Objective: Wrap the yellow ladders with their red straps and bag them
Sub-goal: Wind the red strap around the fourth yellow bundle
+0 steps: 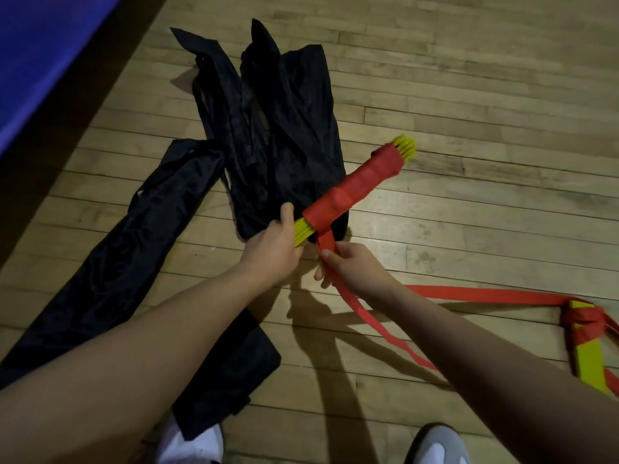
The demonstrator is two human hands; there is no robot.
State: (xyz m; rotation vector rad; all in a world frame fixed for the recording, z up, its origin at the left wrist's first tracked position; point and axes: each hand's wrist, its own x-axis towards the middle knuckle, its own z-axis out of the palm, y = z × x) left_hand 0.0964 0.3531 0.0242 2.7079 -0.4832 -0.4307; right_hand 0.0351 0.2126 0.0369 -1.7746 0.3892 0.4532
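A bundle of yellow ladder rungs (406,147) is held above the floor, most of its length wound in red strap (355,185). My left hand (273,242) grips the bundle's near yellow end. My right hand (348,266) pinches the loose red strap just below the bundle; the strap's tail (385,333) hangs down toward the floor. A second yellow ladder piece (589,360) with red strap knotted round it lies on the floor at the right edge.
Several black fabric bags lie on the wooden floor: a crumpled one (288,105) behind the bundle, a long one (110,272) at the left. A blue mat (43,51) fills the top left corner. My two shoes (435,447) show at the bottom.
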